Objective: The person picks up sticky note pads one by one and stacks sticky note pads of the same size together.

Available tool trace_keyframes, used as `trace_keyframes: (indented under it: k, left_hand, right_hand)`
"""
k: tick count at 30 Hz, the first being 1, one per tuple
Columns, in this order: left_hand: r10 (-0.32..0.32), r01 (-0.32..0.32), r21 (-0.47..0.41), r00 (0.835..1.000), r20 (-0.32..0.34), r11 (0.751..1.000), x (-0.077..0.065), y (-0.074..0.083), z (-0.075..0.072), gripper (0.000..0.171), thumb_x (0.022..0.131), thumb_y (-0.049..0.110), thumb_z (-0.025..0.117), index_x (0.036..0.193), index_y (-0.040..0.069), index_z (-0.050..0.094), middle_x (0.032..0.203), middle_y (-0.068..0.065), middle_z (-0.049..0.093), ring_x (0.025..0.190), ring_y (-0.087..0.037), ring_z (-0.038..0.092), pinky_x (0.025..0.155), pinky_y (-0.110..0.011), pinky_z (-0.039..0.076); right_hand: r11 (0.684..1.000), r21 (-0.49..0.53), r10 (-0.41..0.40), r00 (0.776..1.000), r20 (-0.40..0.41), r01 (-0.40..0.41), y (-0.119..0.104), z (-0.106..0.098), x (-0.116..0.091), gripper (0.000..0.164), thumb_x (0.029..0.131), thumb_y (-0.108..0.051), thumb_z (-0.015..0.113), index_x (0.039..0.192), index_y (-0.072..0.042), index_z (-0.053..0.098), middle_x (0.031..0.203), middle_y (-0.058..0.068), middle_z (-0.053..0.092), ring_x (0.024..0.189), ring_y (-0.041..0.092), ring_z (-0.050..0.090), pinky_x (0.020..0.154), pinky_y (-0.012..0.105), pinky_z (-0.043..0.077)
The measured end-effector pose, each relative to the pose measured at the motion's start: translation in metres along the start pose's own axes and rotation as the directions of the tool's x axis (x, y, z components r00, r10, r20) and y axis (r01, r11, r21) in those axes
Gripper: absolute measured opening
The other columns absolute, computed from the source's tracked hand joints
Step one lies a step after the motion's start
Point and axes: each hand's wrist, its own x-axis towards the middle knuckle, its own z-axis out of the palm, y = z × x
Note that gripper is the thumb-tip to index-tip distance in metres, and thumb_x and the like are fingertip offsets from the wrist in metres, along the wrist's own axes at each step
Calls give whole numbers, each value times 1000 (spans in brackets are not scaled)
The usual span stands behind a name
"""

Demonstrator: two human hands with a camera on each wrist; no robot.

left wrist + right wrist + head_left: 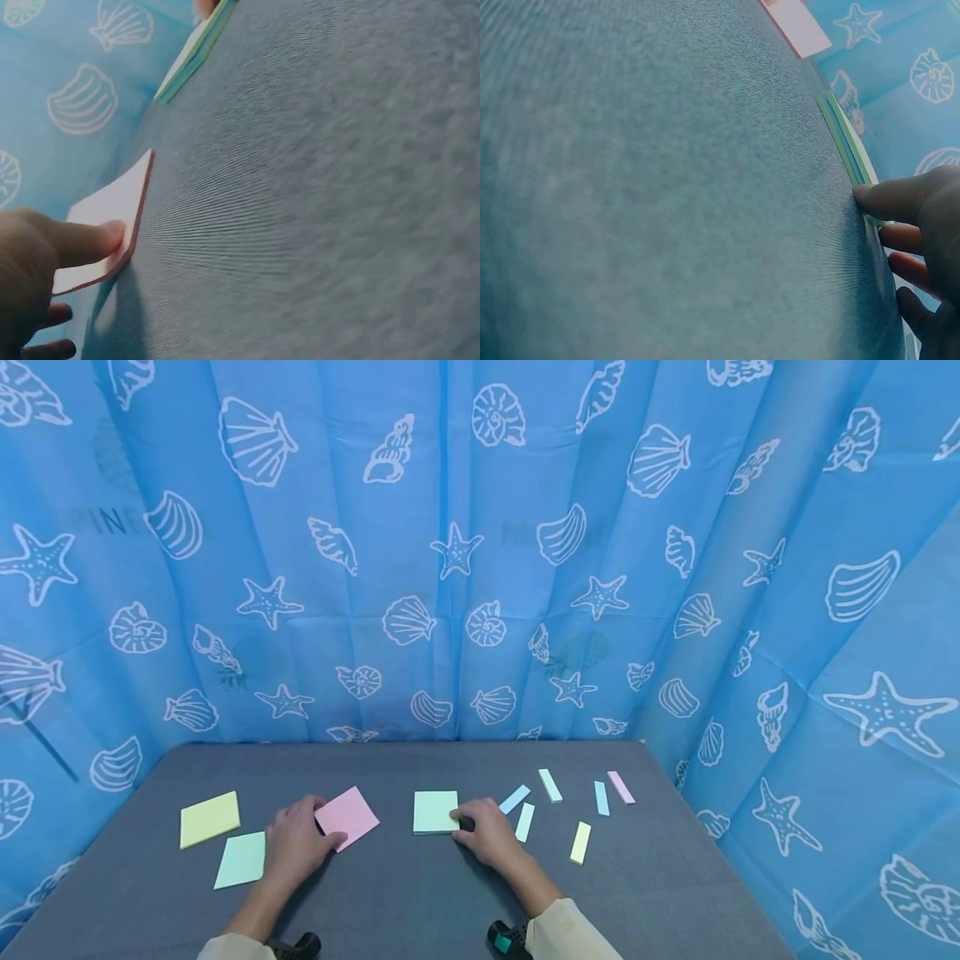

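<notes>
My left hand (pixel 294 843) pinches a square pink sticky note pad (pixel 347 818) by its left side and near corner. In the left wrist view the thumb lies on top of the pink pad (pixel 112 196), which is tilted, with a shadow beneath it. On the table to its right lies a pale green sticky note stack (pixel 435 812). My right hand (pixel 491 835) holds that stack at its right edge, thumb at the near corner and a fingertip on top. Green and blue layers show along the side of the stack (pixel 843 139) in the right wrist view.
At the left lie a yellow sticky note pad (pixel 210 819) and a green one (pixel 242 860), close beside my left hand. Several narrow page-marker strips, among them a yellow one (pixel 581 843) and a pink one (pixel 621 787), are scattered right of my right hand. A blue curtain (pixel 450 652) stands behind the grey table (pixel 405 902).
</notes>
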Motion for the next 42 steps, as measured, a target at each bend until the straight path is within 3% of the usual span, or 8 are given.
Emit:
trace_keyframes:
  k: [4, 9, 15, 20, 26, 30, 35, 42]
  left_hand:
    - [5, -9, -66, 998, -68, 998, -4, 3, 5, 63, 73, 19, 86, 121, -3, 53, 115, -26, 57, 104, -43, 51, 89, -58, 38]
    - [-10, -9, -183, 995, -103, 983, -7, 6, 8, 56, 79, 10, 81, 123, -1, 50, 112, -23, 59, 96, -36, 57, 84, -53, 47]
    - [-99, 62, -322, 990, -100, 945, -3, 5, 10, 41, 86, 9, 74, 123, 5, 54, 99, -14, 63, 80, -26, 60, 65, -36, 48]
    - [-168, 120, -440, 983, -72, 890, 2, 4, 11, 36, 89, 11, 71, 123, 6, 58, 97, -13, 67, 79, -23, 66, 61, -28, 50]
    - [-241, 192, -593, 970, -4, 782, 4, 11, 15, 36, 91, 12, 70, 125, 7, 59, 97, -14, 69, 72, -19, 66, 56, -20, 48]
    - [-267, 223, -655, 963, 33, 722, 5, 20, 20, 36, 91, 13, 70, 125, 7, 59, 94, -13, 69, 71, -17, 66, 57, -20, 51]
    - [-246, 216, -706, 967, 60, 675, 4, 32, 26, 36, 90, 10, 70, 124, 4, 59, 90, -12, 69, 70, -16, 66, 61, -24, 54]
    - [-221, 204, -738, 972, 76, 644, 5, 52, 35, 35, 88, 7, 72, 122, 4, 60, 88, -10, 69, 70, -17, 65, 61, -25, 55]
  right_hand:
    - [1000, -4, -4, 1000, -3, 4, 0, 0, 0, 27, 84, -13, 77, 109, -7, 73, 108, 6, 70, 106, 25, 59, 92, 43, 44]
    - [1000, -5, -11, 1000, -12, 11, 0, -1, -1, 27, 83, -13, 77, 109, -6, 73, 108, 6, 70, 105, 24, 59, 91, 43, 44]
    - [1000, 6, -3, 1000, -15, 3, 0, 0, -1, 27, 83, -13, 77, 109, -6, 73, 107, 6, 70, 104, 24, 59, 91, 42, 45]
    - [1000, 13, 11, 1000, -11, -11, 0, -1, -1, 27, 83, -12, 77, 109, -7, 73, 108, 5, 70, 105, 24, 58, 91, 42, 45]
    - [1000, 15, 15, 1000, -12, -15, 0, -1, -2, 27, 83, -12, 77, 109, -6, 73, 108, 6, 70, 105, 24, 58, 91, 43, 45]
    - [1000, 14, 12, 1000, -18, -11, 0, -1, -2, 26, 83, -12, 77, 108, -6, 74, 107, 6, 70, 105, 25, 58, 91, 43, 45]
    - [1000, 9, 4, 1000, -9, -4, -1, -1, -2, 27, 83, -13, 77, 109, -6, 73, 108, 6, 70, 105, 24, 59, 91, 42, 45]
    - [1000, 0, 20, 1000, 6, -20, -1, -1, -1, 27, 84, -15, 76, 110, -8, 73, 110, 5, 69, 107, 23, 58, 92, 42, 45]
